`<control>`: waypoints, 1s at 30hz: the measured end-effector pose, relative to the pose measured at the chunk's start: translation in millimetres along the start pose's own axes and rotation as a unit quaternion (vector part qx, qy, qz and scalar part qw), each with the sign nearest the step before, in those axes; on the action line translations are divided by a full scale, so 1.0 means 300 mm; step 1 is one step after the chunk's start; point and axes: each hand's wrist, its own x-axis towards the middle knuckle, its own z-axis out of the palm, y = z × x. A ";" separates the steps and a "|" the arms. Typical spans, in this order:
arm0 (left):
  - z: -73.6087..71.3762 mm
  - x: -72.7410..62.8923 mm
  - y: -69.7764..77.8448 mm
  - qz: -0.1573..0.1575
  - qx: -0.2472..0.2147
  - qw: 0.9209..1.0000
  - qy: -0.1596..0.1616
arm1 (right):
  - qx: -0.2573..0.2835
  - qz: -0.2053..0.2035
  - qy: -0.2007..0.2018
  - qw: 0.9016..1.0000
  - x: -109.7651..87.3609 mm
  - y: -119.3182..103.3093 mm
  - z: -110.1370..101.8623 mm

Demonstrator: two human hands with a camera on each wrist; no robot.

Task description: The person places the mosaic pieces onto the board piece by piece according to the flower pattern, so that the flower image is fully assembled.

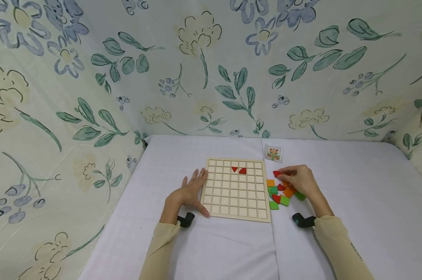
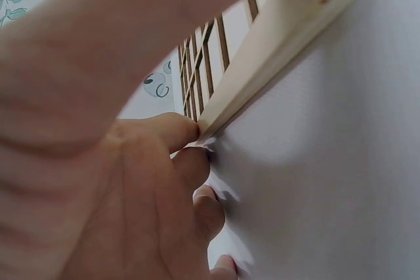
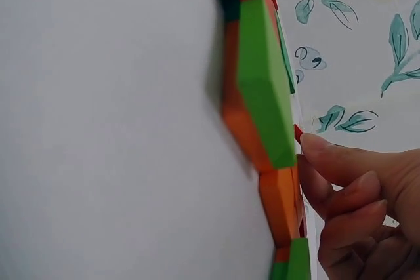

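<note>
A square wooden grid board (image 1: 229, 193) lies on the white cloth. My left hand (image 1: 189, 193) rests along its left edge with fingers spread; the left wrist view shows fingers (image 2: 177, 129) at the frame's corner. Two red pieces sit in the upper rows, a small triangle (image 1: 234, 169) and a larger four-sided piece (image 1: 243, 171). Right of the board, my right hand (image 1: 300, 181) pinches a red piece (image 1: 276, 174) between thumb and fingertips, partly hiding it. Under and beside that hand lies a loose pile of green (image 1: 284, 200), orange (image 1: 270, 182) and red pieces.
A small card (image 1: 274, 154) with a coloured pattern on a grid lies beyond the pile, near the board's upper right corner. White cloth (image 1: 232, 249) covers the table. Floral fabric (image 1: 197, 97) hangs behind the table and at both sides.
</note>
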 end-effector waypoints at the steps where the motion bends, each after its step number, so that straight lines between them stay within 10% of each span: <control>1: 0.000 0.000 0.000 0.000 0.000 1.000 0.000 | 0.000 0.001 0.001 1.000 0.000 0.001 -0.001; 18: -0.003 -0.003 -0.001 -0.001 0.001 1.000 0.000 | 0.075 -0.033 -0.032 0.996 0.006 -0.096 0.008; 30: 0.001 -0.002 -0.002 0.004 -0.001 1.000 -0.001 | 0.086 -0.078 -0.055 0.992 0.063 -0.282 0.173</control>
